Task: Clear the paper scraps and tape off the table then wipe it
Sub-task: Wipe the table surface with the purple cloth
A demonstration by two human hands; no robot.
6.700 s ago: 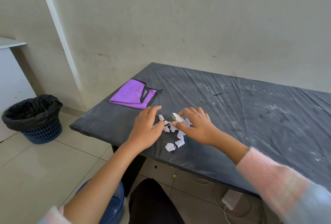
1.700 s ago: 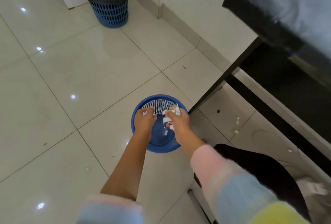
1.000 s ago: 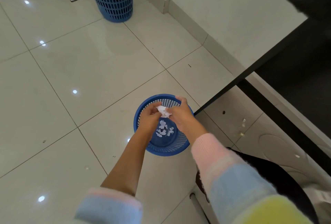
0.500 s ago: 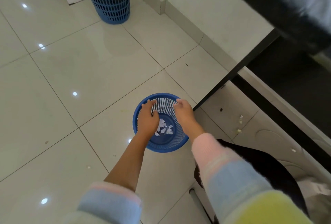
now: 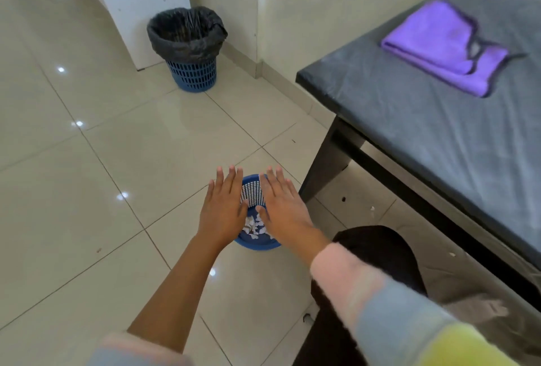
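Over by the wall a blue bin (image 5: 191,74) lined with a black bag stands on the tiles. Nearer, the left hand (image 5: 224,210) hovers palm down, fingers straight and close together, holding nothing. Between the hands sits a small blue basket (image 5: 253,191) with the white paper scraps (image 5: 254,226) in its bottom. The right hand (image 5: 282,207) is flat too, fingers together. On the dark table (image 5: 409,119) lies a folded purple cloth (image 5: 439,43).
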